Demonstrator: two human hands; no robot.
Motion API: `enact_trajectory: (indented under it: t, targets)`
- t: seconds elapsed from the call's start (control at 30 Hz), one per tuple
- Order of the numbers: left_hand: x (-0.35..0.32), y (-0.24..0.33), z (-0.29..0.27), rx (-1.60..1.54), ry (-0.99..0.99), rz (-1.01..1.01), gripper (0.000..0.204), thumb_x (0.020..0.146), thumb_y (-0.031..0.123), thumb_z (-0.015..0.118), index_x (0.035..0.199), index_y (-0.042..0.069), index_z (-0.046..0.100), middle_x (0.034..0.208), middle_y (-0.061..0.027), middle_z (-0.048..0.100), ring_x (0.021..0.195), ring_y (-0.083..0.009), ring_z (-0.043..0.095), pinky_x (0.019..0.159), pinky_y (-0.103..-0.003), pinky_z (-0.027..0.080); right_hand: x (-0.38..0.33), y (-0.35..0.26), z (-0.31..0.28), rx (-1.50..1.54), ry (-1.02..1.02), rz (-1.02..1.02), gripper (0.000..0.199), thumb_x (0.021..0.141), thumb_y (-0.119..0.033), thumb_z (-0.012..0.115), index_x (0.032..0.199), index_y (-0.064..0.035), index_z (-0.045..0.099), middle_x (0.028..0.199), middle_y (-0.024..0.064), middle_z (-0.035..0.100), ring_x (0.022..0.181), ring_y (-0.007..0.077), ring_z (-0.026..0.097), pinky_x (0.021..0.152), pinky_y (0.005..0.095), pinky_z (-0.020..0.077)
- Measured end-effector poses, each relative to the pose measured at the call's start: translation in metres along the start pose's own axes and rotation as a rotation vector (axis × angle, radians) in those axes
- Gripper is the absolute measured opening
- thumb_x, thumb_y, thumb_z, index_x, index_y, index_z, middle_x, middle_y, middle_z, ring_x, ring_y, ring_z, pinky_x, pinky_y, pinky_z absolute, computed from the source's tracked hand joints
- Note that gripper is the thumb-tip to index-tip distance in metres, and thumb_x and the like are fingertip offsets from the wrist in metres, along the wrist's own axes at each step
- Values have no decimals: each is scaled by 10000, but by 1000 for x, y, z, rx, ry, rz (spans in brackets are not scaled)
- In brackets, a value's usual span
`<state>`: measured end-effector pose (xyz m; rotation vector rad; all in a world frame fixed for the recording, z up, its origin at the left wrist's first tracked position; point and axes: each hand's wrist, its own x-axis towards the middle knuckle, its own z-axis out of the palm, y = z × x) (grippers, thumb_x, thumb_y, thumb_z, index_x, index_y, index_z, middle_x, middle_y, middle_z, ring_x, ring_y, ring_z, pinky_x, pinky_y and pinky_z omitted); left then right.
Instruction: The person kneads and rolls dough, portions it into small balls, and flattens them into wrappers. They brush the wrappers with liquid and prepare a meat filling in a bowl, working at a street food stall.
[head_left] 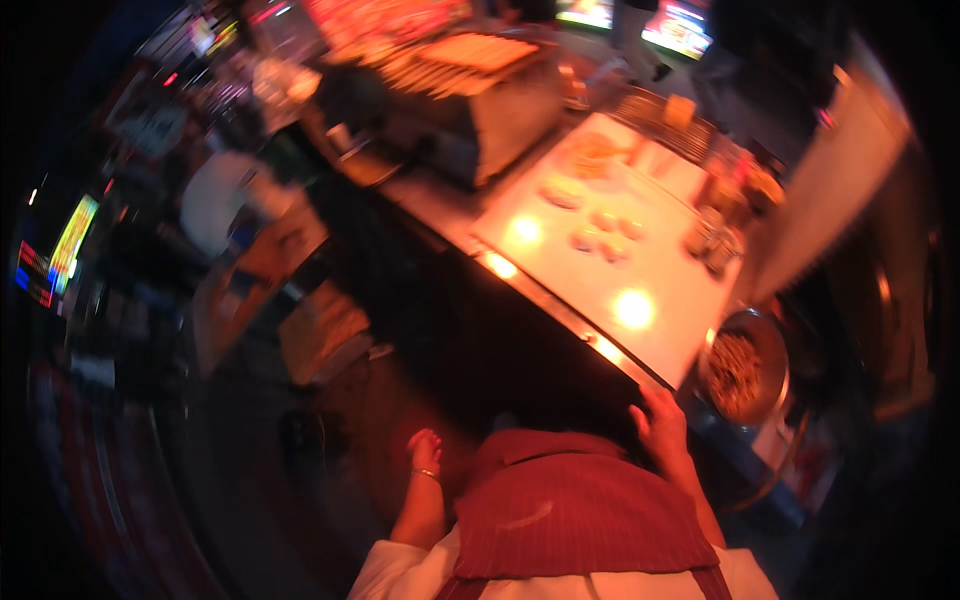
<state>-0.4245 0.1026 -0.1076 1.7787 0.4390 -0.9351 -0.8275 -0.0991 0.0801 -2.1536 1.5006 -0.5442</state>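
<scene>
My left hand (425, 452), with a thin bracelet at the wrist, hangs beside the red striped apron (580, 500). Its fingers are loosely curled, and I see nothing in them. At the near corner of a pale flat worktop (560, 255), my right hand (660, 428) has its fingers apart and holds nothing. It is close to the worktop's edge; whether it touches is unclear. Several small pale pieces (610, 232), probably food, lie on that surface, blurred. Right of this hand stands a round metal bowl (778, 345) full of brown strips or chunks.
Beyond the worktop is a grill (460, 65) with rows of long skewers under red light. Jars or bottles (715, 240) crowd the worktop's right side. A pale panel (840, 180) rises at the right. Another person (220, 200) in light clothing is at the left, near boxes (322, 330).
</scene>
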Motion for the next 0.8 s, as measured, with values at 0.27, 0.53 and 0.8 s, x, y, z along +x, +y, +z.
enact_trajectory:
  t: [0.27, 0.53, 0.8]
  targets:
    - [13, -45, -59, -234, 245, -17, 391, 823, 190, 679, 1192, 168, 553, 983, -4, 632, 787, -140, 585, 628, -317, 442, 21, 61, 83, -113, -376, 27, 457, 783, -230, 766, 1176, -27, 653, 1046, 173, 634, 963, 366, 624, 837, 422, 511]
    - [25, -84, -96, -356, 346, -103, 395, 822, 244, 681, 1182, 228, 518, 1054, 7, 583, 876, -163, 555, 733, -364, 420, 57, 120, 147, 72, -609, 199, 535, 763, -336, 766, 1141, 31, 671, 1102, 215, 678, 1026, 314, 668, 886, 385, 525]
    - [59, -78, -113, -460, 322, -96, 495, 826, 248, 695, 1269, 214, 478, 1110, -4, 592, 944, -183, 564, 769, -402, 436, 94, 62, 163, -168, -744, 165, 489, 786, -375, 745, 1138, -38, 697, 1029, 200, 711, 1007, 302, 688, 864, 385, 536]
